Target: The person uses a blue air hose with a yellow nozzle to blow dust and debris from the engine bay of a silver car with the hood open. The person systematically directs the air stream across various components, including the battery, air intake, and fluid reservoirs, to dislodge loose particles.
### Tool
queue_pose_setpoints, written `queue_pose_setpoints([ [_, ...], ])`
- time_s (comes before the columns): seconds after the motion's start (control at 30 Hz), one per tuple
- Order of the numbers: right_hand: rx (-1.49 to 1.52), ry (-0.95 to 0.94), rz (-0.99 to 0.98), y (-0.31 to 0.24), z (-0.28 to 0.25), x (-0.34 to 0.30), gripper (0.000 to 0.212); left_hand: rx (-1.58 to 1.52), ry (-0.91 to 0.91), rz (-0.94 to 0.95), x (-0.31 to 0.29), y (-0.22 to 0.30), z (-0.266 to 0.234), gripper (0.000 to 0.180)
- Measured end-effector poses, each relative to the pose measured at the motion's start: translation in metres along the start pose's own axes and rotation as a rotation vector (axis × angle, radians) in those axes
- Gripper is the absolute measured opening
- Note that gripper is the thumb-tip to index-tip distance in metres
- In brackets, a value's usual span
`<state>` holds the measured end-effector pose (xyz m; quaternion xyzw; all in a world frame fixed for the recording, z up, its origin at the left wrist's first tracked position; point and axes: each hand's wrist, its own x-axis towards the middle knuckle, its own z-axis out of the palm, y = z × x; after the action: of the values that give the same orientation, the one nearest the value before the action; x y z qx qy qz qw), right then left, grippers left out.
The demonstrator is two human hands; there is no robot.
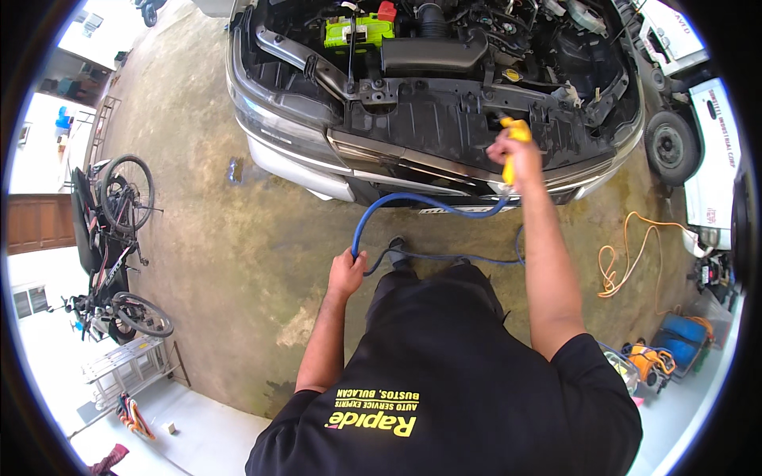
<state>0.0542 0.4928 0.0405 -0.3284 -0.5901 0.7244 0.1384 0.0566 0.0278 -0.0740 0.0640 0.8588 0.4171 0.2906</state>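
Observation:
My right hand (525,156) is closed round a yellow trigger gun (517,128), held over the front edge of a dark car's engine bay (444,123). The gun's nozzle tip is hard to make out against the dark plastic. From the base of its grip a blue hose (394,200) arcs down to the left. My left hand (347,273), lower and further left, is wrapped round this hose. More of the hose trails behind my legs near the floor. The car's hood is raised out of view, and a bright green battery (359,31) sits at the back left of the bay.
The car's front bumper (317,181) is just ahead of my feet. An orange cord (609,274) lies looped on the concrete floor (246,293) at right, near a blue tank (679,339). Bicycles (127,194) and a folded ladder (131,361) stand at left; a white vehicle (712,151) is at right.

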Motion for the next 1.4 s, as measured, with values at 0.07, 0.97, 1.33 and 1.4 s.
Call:
queue_pose_setpoints([
  [0.07, -0.075, -0.130, 0.064, 0.014, 0.038, -0.006, 0.008, 0.036, 0.008, -0.019, -0.002, -0.005, -0.007, 0.031],
  [0.97, -0.265, -0.322, -0.141, 0.014, 0.154, 0.005, 0.015, -0.033, 0.205, -0.117, -0.061, -0.016, 0.018, 0.027],
  [1.33, -0.277, -0.726, 0.040, 0.005, 0.145, -0.023, 0.015, -0.084, 0.286, -0.123, -0.067, 0.009, 0.028, 0.028],
  [1.4, -0.315, -0.498, -0.098, 0.009, 0.132, -0.020, 0.015, 0.029, 0.227, -0.082, -0.064, 0.012, 0.028, 0.029],
])
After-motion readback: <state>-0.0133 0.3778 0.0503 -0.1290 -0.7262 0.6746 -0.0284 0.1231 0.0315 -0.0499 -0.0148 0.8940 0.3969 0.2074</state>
